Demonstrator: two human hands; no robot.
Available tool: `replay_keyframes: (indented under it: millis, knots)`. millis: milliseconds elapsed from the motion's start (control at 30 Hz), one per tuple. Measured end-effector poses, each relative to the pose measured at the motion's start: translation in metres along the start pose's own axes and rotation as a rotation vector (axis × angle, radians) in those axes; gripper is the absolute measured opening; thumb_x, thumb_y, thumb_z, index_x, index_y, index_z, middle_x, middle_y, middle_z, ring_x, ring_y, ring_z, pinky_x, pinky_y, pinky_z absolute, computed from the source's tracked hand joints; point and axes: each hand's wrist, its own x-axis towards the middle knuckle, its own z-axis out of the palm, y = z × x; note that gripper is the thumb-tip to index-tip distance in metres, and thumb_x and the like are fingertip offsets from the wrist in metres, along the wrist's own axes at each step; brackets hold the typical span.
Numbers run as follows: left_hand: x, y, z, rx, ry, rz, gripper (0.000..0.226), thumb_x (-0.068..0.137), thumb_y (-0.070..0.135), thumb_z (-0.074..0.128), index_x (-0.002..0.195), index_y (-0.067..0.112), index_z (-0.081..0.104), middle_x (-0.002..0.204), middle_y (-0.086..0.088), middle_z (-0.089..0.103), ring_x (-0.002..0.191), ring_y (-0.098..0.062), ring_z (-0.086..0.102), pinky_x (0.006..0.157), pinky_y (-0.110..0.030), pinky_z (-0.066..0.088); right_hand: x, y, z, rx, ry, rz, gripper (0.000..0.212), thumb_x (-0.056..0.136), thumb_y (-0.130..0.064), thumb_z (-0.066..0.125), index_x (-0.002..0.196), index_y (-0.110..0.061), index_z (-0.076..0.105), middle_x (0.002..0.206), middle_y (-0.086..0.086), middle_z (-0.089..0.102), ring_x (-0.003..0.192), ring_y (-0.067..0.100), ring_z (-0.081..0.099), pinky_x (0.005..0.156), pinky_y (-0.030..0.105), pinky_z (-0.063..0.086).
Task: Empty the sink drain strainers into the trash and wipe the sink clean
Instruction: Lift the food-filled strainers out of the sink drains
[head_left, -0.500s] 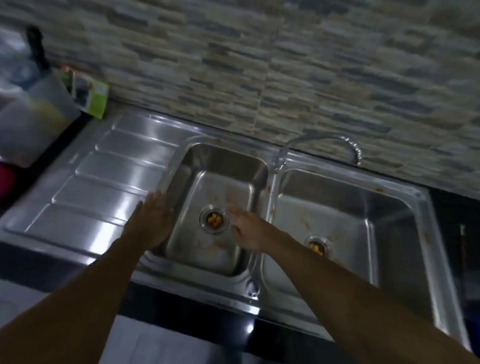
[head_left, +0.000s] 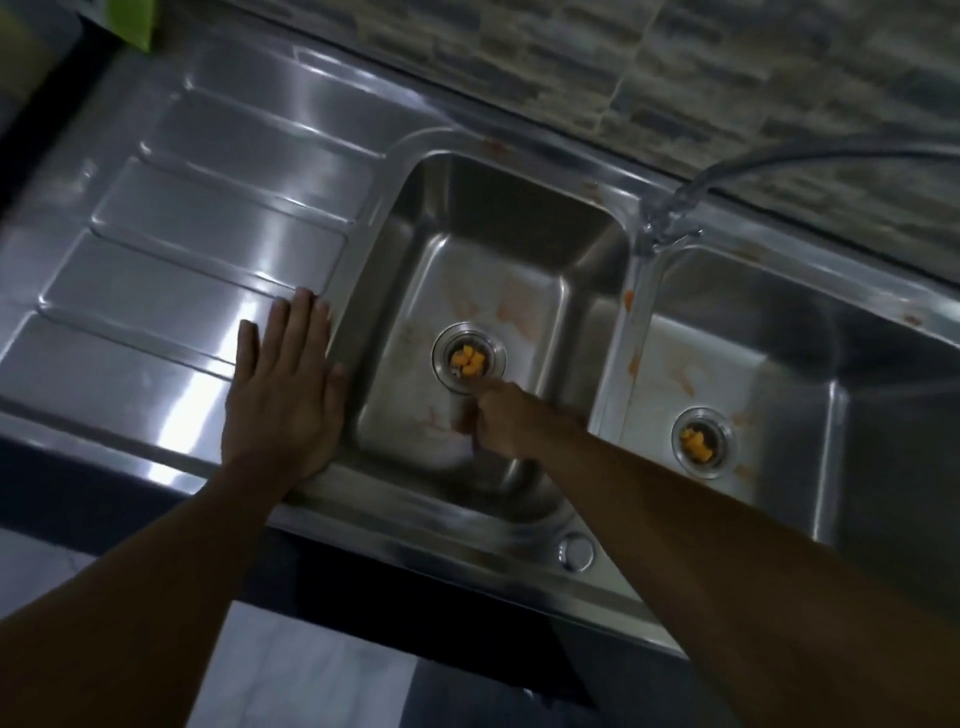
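Progress: barely begun, by my judgement; nothing is emptied and nothing is wiped.
Left strainer (head_left: 468, 360): seated in the drain of the left basin (head_left: 587, 244), with orange scraps in its cup.
Right strainer (head_left: 702, 441): seated in the right basin (head_left: 795, 332), also holding orange scraps.
Stains: orange smears on both basin floors and down the divider (head_left: 631, 312) between them.
Left to do: lift out both strainers, tip them into the trash, then wipe both basins. No trash bin or cloth is in view.
Right hand (head_left: 498, 415): down inside the left basin, fingers curled loosely, holding nothing. Its grip sits at the near edge of the left strainer, fingertips about touching the rim; blur hides whether they do.
Left hand (head_left: 283, 387): flat and spread on the drainboard (head_left: 208, 249) of the counter, just beside the basin's left edge, gripping nothing and well apart from both strainers.
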Motion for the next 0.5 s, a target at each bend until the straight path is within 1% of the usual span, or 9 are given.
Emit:
replay_keyframes:
  millis: [33, 100, 167, 233, 267, 300, 400, 500]
  knots:
    - [0.002, -0.002, 0.001, -0.007, -0.008, 0.006, 0.066, 0.104, 0.038, 0.025, 0.161, 0.008, 0.017, 0.171, -0.012, 0.009, 0.158, -0.030, 0.006, 0.127, -0.055, 0.008, 0.009, 0.002, 0.004, -0.009, 0.017, 0.002, 0.058, 0.097, -0.028, 0.051, 0.151, -0.016, 0.034, 0.158, 0.010, 0.028, 0.144, 0.034, 0.031, 0.117, 0.046, 0.030]
    - [0.002, -0.003, 0.001, -0.014, -0.009, 0.009, 0.068, 0.101, 0.036, 0.030, 0.161, 0.007, 0.016, 0.171, -0.013, 0.008, 0.158, -0.030, 0.005, 0.127, -0.055, 0.007, 0.020, 0.001, 0.010, 0.002, 0.046, -0.014, 0.060, 0.096, -0.025, 0.052, 0.152, -0.013, 0.032, 0.159, 0.011, 0.026, 0.146, 0.033, 0.027, 0.119, 0.044, 0.027]
    - [0.002, -0.003, 0.001, -0.023, 0.008, 0.012, 0.069, 0.099, 0.034, 0.032, 0.161, 0.006, 0.017, 0.170, -0.014, 0.009, 0.158, -0.031, 0.006, 0.127, -0.055, 0.007, 0.026, -0.002, 0.013, -0.015, 0.052, -0.021, 0.058, 0.094, -0.022, 0.054, 0.148, -0.008, 0.037, 0.155, 0.016, 0.034, 0.141, 0.035, 0.034, 0.116, 0.043, 0.032]
    - [0.003, -0.003, 0.002, -0.042, 0.017, 0.011, 0.068, 0.100, 0.033, 0.031, 0.161, 0.005, 0.018, 0.170, -0.015, 0.010, 0.158, -0.031, 0.006, 0.127, -0.055, 0.007, 0.032, -0.004, 0.012, -0.074, 0.074, -0.033, 0.051, 0.091, -0.018, 0.057, 0.139, -0.005, 0.048, 0.142, 0.016, 0.049, 0.128, 0.037, 0.048, 0.103, 0.039, 0.043]
    - [0.004, -0.003, 0.002, -0.045, 0.024, 0.011, 0.068, 0.100, 0.033, 0.030, 0.160, 0.005, 0.019, 0.170, -0.016, 0.011, 0.158, -0.031, 0.006, 0.127, -0.055, 0.007, 0.034, -0.004, 0.011, -0.101, 0.097, -0.043, 0.046, 0.090, -0.017, 0.058, 0.135, -0.005, 0.053, 0.136, 0.016, 0.055, 0.121, 0.036, 0.053, 0.098, 0.037, 0.046]
    - [0.004, -0.003, 0.003, -0.046, 0.033, 0.011, 0.067, 0.100, 0.032, 0.030, 0.160, 0.004, 0.019, 0.170, -0.016, 0.012, 0.158, -0.031, 0.006, 0.127, -0.055, 0.007, 0.036, -0.005, 0.011, -0.127, 0.109, -0.050, 0.042, 0.089, -0.015, 0.057, 0.130, -0.005, 0.056, 0.132, 0.015, 0.058, 0.118, 0.036, 0.055, 0.096, 0.036, 0.046]
    - [0.004, -0.004, 0.005, -0.053, 0.050, 0.016, 0.065, 0.101, 0.030, 0.029, 0.160, 0.003, 0.021, 0.169, -0.018, 0.012, 0.158, -0.032, 0.007, 0.127, -0.056, 0.007, 0.044, -0.007, 0.017, -0.207, 0.150, -0.071, 0.032, 0.089, -0.016, 0.058, 0.120, -0.007, 0.065, 0.123, 0.012, 0.066, 0.115, 0.033, 0.058, 0.099, 0.033, 0.044]
    - [0.004, -0.004, 0.005, -0.047, 0.060, 0.016, 0.064, 0.102, 0.029, 0.029, 0.159, 0.003, 0.022, 0.169, -0.019, 0.013, 0.158, -0.032, 0.008, 0.127, -0.056, 0.009, 0.056, -0.008, 0.023, -0.227, 0.158, -0.065, 0.033, 0.088, -0.019, 0.059, 0.119, -0.011, 0.065, 0.122, 0.011, 0.066, 0.115, 0.033, 0.058, 0.100, 0.033, 0.041]
